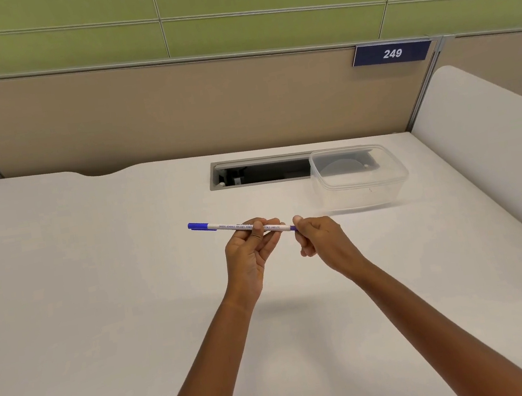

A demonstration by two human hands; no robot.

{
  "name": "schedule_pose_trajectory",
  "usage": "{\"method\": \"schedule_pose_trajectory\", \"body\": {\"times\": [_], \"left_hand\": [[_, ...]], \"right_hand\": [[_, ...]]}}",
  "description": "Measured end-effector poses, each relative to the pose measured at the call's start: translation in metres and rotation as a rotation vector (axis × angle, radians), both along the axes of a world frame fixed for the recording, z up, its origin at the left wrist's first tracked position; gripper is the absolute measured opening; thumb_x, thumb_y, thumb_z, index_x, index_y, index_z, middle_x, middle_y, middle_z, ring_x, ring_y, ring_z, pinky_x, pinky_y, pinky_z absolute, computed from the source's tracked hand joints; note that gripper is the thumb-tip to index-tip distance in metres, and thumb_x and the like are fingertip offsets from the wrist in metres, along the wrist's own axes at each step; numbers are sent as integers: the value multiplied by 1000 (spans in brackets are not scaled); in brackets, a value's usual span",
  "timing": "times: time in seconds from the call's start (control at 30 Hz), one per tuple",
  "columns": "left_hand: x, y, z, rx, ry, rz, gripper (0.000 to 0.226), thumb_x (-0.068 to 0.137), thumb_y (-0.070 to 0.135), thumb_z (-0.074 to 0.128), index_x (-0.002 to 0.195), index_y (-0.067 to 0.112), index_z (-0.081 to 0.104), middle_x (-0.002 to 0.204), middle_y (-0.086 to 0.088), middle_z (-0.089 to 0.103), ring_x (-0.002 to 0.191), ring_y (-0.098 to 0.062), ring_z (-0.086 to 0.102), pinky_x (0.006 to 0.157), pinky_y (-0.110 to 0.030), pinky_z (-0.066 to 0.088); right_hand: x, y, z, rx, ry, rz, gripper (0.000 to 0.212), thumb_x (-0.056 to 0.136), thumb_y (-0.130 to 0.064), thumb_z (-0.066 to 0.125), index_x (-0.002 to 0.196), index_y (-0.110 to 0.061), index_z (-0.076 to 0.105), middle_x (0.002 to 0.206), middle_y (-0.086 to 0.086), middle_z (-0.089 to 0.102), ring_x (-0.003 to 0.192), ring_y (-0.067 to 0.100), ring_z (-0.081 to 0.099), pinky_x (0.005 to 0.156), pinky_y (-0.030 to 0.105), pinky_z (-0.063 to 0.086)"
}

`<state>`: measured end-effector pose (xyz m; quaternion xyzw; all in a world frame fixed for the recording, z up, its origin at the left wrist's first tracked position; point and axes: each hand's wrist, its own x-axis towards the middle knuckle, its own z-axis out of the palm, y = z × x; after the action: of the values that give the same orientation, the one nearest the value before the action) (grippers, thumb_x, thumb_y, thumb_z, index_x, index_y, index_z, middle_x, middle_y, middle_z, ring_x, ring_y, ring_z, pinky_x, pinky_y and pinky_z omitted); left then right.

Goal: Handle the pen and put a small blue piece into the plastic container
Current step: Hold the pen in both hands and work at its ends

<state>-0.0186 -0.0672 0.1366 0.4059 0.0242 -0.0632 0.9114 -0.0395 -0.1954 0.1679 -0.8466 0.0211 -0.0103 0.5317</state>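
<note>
A white pen (223, 226) with a blue cap at its left end lies level in the air above the middle of the desk. My left hand (250, 249) grips its barrel between thumb and fingertips. My right hand (317, 237) pinches the small blue piece (293, 227) at the pen's right end. A clear plastic container (359, 177), lidless and seemingly empty, stands on the desk behind and to the right of my right hand.
The white desk (98, 288) runs to a beige partition at the back. A rectangular cable slot (259, 171) is cut into the desk just left of the container. White padded dividers stand at both sides. A blue plate reads 249 (392, 53).
</note>
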Motion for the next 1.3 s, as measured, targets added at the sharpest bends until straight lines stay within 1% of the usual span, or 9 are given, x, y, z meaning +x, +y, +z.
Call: {"method": "schedule_pose_trajectory", "body": {"times": [0.07, 0.17, 0.23, 0.47, 0.7, 0.83, 0.97, 1.2, 1.3], "left_hand": [[1, 1, 0, -4, 2, 8, 17, 92, 6, 44, 84, 5, 59, 72, -4, 76, 73, -19, 73, 62, -21, 58], [1, 3, 0, -7, 16, 16, 18, 92, 7, 44, 84, 5, 60, 71, -5, 76, 73, -19, 73, 62, -22, 59], [1, 4, -1, -2, 21, 20, 18, 91, 7, 45, 84, 5, 61, 72, -4, 76, 73, -20, 73, 63, -22, 59], [-1, 2, 0, -16, 29, 16, 18, 91, 6, 45, 82, 5, 60, 70, -4, 75, 72, -19, 73, 60, -21, 58], [-2, 0, -1, -6, 1, -15, 18, 92, 6, 44, 82, 5, 59, 71, -5, 75, 73, -19, 73, 62, -21, 58], [-3, -1, -2, -13, -1, -22, 19, 92, 6, 43, 82, 5, 59, 71, -5, 76, 74, -19, 73, 62, -20, 58], [-2, -3, -1, -8, 6, -18, 18, 92, 6, 44, 83, 5, 59, 71, -5, 76, 73, -19, 73, 61, -21, 58], [-1, 0, -1, 1, 37, 14, 18, 91, 7, 45, 84, 6, 61, 70, -3, 76, 72, -18, 73, 61, -21, 58], [-2, -1, -2, -3, 31, 7, 18, 92, 7, 45, 84, 5, 60, 70, -4, 76, 72, -18, 73, 61, -20, 58]], "right_hand": [[-2, -2, -3, -121, -39, -12, 44, 95, -32, 37, 54, -20, 49, 52, -1, 51, 53, 11, 48, 57, 20, 40], [-5, -3, -7, -281, -187, 2, 15, 89, -30, 53, 81, -18, 56, 68, -3, 58, 62, 9, 51, 54, 10, 36], [-6, -3, -9, -387, -276, 18, 14, 85, -25, 60, 93, -14, 58, 81, 1, 62, 73, 13, 52, 61, 12, 37], [-7, -3, -5, -612, -507, 33, 9, 82, -9, 62, 86, -1, 65, 80, 19, 65, 73, 30, 53, 60, 32, 40], [-7, -3, -10, -389, -349, 16, 21, 89, -15, 50, 69, -12, 57, 68, 2, 50, 71, 18, 40, 58, 25, 23], [-4, -1, -7, -122, -130, -1, 45, 94, -24, 41, 50, -20, 38, 51, -2, 38, 53, 17, 35, 57, 27, 29], [0, 2, -5, 141, 40, -54, 52, 97, -28, 32, 47, -15, 42, 49, 0, 38, 49, 16, 36, 60, 30, 37], [-9, -2, -9, -360, -292, 35, 13, 88, -25, 55, 92, -12, 58, 82, -1, 59, 75, 14, 51, 62, 12, 37], [-8, -2, -8, -520, -426, 27, 13, 85, -16, 59, 91, -5, 60, 88, 12, 63, 80, 23, 53, 67, 25, 42]]}}
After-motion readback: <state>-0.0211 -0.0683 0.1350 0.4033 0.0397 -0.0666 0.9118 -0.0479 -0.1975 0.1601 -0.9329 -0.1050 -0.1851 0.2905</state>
